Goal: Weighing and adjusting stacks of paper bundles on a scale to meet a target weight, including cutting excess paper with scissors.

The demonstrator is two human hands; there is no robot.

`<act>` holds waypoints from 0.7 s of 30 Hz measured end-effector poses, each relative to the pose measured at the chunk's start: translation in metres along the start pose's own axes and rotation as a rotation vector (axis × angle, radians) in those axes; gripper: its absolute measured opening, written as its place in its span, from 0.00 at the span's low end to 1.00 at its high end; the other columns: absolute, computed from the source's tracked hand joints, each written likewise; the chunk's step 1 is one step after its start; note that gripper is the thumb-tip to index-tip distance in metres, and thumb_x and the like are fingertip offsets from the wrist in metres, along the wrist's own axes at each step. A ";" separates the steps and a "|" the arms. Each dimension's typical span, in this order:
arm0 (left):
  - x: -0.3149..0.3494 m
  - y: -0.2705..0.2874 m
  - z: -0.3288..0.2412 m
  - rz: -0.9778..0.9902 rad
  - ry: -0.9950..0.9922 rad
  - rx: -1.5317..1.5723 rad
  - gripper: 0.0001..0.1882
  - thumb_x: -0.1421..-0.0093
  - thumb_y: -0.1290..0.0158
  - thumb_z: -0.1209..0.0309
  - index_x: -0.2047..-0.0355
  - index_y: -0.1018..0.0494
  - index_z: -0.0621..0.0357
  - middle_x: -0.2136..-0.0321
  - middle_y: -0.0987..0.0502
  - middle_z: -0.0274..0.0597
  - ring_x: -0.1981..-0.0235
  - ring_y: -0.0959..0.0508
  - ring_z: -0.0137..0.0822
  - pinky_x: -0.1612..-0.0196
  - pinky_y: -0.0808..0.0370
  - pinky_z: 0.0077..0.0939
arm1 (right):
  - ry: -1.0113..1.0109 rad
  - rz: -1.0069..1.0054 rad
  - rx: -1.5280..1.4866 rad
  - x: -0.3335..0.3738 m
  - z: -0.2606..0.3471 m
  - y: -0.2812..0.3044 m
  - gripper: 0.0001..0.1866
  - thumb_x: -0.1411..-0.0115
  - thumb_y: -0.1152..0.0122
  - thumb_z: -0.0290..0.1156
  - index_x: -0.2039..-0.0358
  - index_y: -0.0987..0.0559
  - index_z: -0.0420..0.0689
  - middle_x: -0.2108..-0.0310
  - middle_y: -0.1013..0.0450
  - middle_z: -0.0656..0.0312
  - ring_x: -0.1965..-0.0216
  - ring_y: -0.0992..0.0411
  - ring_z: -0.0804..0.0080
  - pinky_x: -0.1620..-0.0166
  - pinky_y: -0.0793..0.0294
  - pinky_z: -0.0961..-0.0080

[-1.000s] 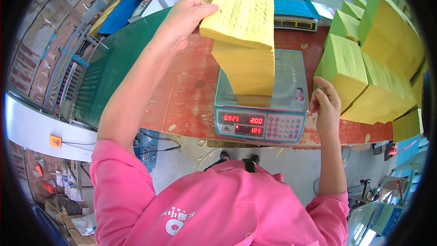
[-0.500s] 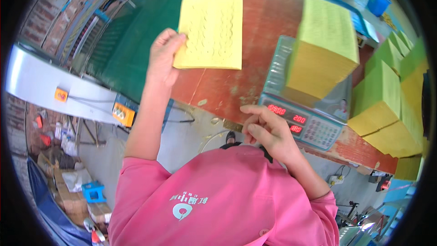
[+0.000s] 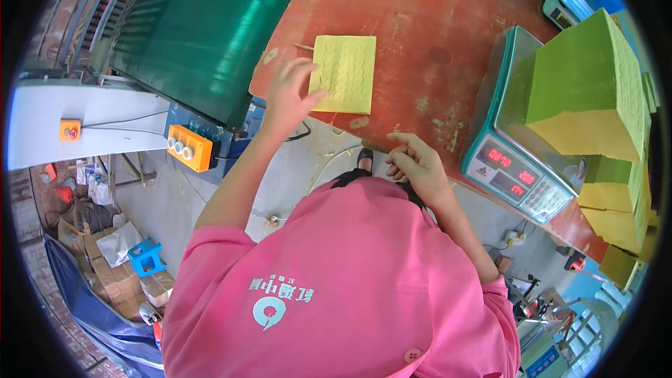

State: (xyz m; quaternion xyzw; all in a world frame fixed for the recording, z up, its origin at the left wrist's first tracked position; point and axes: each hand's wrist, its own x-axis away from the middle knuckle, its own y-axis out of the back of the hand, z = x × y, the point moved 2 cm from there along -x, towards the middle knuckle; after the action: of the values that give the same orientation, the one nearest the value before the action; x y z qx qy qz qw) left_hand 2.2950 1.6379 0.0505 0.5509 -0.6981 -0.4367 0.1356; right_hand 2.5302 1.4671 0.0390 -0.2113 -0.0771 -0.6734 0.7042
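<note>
Left hand (image 3: 290, 94) spread beside a thin sheaf of scallop-cut yellow paper (image 3: 344, 73).
Pinched aloft half a second ago, the sheaf now lies flat on the red tabletop (image 3: 427, 35), so it sits apart from the tall paper stack (image 3: 577, 87) on the digital scale (image 3: 521, 185); whether fingertips touch it, I cannot tell. Right hand (image 3: 418, 168) hangs loosely curled, apparently empty.

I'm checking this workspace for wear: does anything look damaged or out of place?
The red tabletop does: pale scuffs and bare patches between the small yellow paper stack and the scale suggest worn coating. A thin object, too small to identify, also lies by the stack's upper left corner.
</note>
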 end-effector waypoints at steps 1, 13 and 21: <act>0.002 0.001 -0.009 0.084 -0.268 -0.071 0.22 0.52 0.35 0.68 0.57 0.27 0.61 0.51 0.28 0.45 0.52 0.26 0.45 0.49 0.29 0.40 | -0.008 -0.011 -0.025 0.000 -0.004 -0.002 0.19 0.37 0.50 0.24 0.46 0.31 0.33 0.69 0.26 0.62 0.69 0.26 0.78 0.65 0.26 0.82; -0.002 -0.023 -0.022 0.364 -0.505 -0.044 0.07 0.49 0.41 0.75 0.70 0.25 0.62 0.53 0.25 0.43 0.51 0.26 0.45 0.50 0.29 0.39 | -0.068 -0.122 -0.140 0.000 -0.026 -0.023 0.18 0.35 0.51 0.26 0.45 0.30 0.36 0.66 0.27 0.61 0.66 0.27 0.76 0.62 0.26 0.81; 0.004 -0.020 -0.028 0.190 -0.350 0.132 0.05 0.50 0.44 0.82 0.72 0.27 0.64 0.59 0.23 0.43 0.54 0.24 0.45 0.54 0.26 0.35 | -0.039 -0.129 -0.156 0.001 -0.020 -0.019 0.17 0.35 0.50 0.28 0.47 0.28 0.35 0.67 0.25 0.60 0.68 0.26 0.77 0.64 0.25 0.80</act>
State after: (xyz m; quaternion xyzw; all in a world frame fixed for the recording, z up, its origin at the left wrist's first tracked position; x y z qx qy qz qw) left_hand 2.3254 1.6209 0.0504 0.4060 -0.7869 -0.4644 0.0168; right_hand 2.5080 1.4578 0.0252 -0.2731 -0.0514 -0.7171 0.6392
